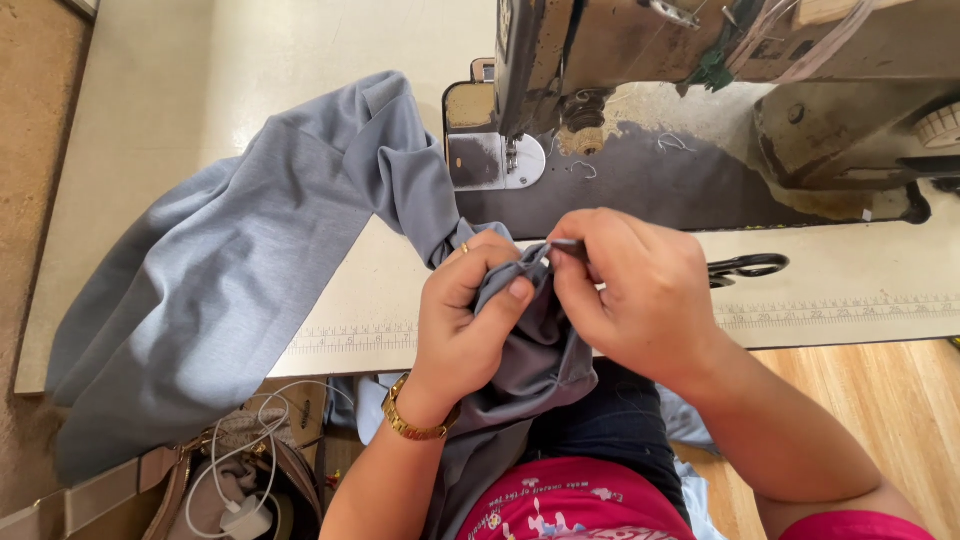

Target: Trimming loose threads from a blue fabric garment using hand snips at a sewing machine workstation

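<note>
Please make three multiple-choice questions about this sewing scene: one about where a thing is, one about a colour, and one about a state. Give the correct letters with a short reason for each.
1. Where do the scissors lie?
A. on the table, behind the right hand
B. on the floor
C. in the bag

2. What colour is the fabric?
A. red
B. grey
C. green

3. How does the left hand hold the fabric?
A. flat and open on it
B. not touching
C. bunched in a closed grip

Answers:
1 A: the black scissors show past the right hand on the table.
2 B: the fabric is grey.
3 C: the left hand clenches gathered fabric.
</note>
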